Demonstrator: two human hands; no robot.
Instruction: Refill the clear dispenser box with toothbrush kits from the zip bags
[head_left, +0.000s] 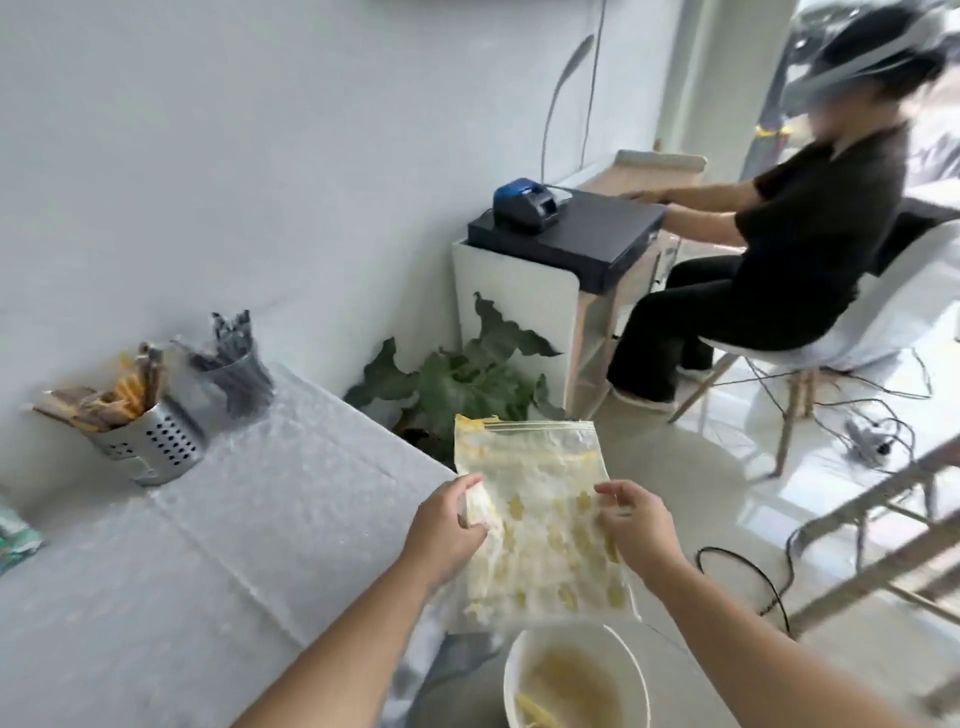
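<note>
**Inspector:** Head view. Where is the task item?

**Assistant:** The zip bag (540, 467) is held in the air just past the table's near corner, directly above a round white tub (511, 670). The zip strip is uppermost, on the far edge. It contains white and yellow packets (550, 551), too blurred to identify singly.

**Inspector:** Hands?

**Assistant:** The left hand (447, 525) grips the bag's left edge, fingers curled onto it. The right hand (636, 519) pinches the right edge between thumb and fingertips. Both forearms are bare and reach in from the bottom of the frame.

**Inspector:** Is the zip sealed?

**Assistant:** Cannot tell. A yellow scrap shows at its left corner.

**Inspector:** The tub?

**Assistant:** Yellowish items lie in its bottom, partly cut off by the frame edge.

**Inspector:** The table?

**Assistant:** The table (234, 519) is on the left, covered in a pale cloth. On its far side, near the wall, stands a perforated metal holder (156, 441) with yellow and brown sticks. Just beside it is a clear cup (234, 374) of dark sticks.

**Inspector:** Remainder of the room?

**Assistant:** A leafy plant (457, 384) stands on the floor beyond the table. Further back a second person (800, 234) sits on a white chair (893, 312), arms out. A blue device (524, 200) stands on a black box (582, 244) beside them. Cables (883, 431) lie on the floor at right
</note>
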